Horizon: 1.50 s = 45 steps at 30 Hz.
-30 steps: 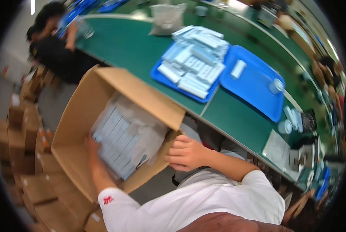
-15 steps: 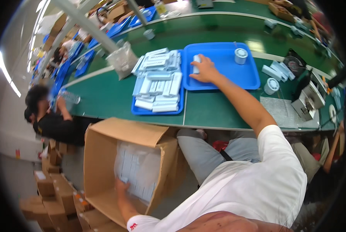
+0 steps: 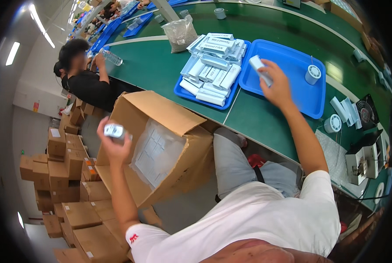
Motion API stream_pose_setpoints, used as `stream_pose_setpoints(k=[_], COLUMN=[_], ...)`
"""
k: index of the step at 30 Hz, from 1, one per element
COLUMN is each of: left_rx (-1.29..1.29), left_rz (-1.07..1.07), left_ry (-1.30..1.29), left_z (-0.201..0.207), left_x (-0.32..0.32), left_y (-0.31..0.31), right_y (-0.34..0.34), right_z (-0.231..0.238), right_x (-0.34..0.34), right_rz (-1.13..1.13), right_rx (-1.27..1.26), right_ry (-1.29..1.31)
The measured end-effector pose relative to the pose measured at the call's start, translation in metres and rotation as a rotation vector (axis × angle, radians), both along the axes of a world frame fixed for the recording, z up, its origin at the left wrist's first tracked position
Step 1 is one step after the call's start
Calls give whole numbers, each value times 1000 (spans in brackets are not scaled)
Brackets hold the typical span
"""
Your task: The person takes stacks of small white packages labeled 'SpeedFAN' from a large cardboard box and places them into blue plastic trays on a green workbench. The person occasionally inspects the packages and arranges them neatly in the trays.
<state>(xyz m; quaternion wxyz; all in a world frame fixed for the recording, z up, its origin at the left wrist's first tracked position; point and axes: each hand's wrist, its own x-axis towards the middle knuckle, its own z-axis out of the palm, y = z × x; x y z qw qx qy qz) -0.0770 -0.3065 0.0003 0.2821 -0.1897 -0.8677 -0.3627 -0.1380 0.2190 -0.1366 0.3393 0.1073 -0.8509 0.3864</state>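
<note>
My left hand [image 3: 117, 149] is closed around a small pale box [image 3: 114, 130], seen nearly end-on, at the left side of an open carton [image 3: 156, 105]. Inside the carton, rows of pale boxes [image 3: 151, 151] lie in a clear plastic bag. Over a blue tray [image 3: 299, 55] on the bench, my right hand [image 3: 278, 87] grips a slim light-blue box [image 3: 256, 64] between thumb and fingers. A round pale-blue fan unit [image 3: 313, 74] stands at that tray's right side. Left of it, a second blue tray [image 3: 182, 93] carries a heap of slim light-blue boxes [image 3: 210, 72].
Another fan unit [image 3: 333, 123], several small boxes [image 3: 346, 110] and a white-and-black device [image 3: 365, 160] occupy the right of the green bench [image 3: 266, 127]. A bag of granules [image 3: 180, 34] stands behind the heap. Stacked cartons [image 3: 84, 215] and a seated person [image 3: 84, 79] are at left.
My left hand has risen out of the carton with a small box in it. My right hand has lifted its box from the tray. The whole view has turned.
</note>
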Motion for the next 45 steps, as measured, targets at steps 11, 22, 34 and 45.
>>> stream_pose_setpoints(k=[11,22,34,45], left_rx=[-787,-901,-1014,-974], left_rz=[-678,-596,-369,-306], left_ry=[79,59,92,194], left_z=[-47,-79,-80,-105], left_x=[-144,-148,-141,-140], left_y=[274,296,294,281], right_y=[-22,-13,-14,-16], right_z=[-32,-41,-45,-45], right_x=[73,64,62,64], right_rz=[536,469,452,425], right_rx=[22,-83,-61,-50], right_ry=[-68,-99,-161,-174])
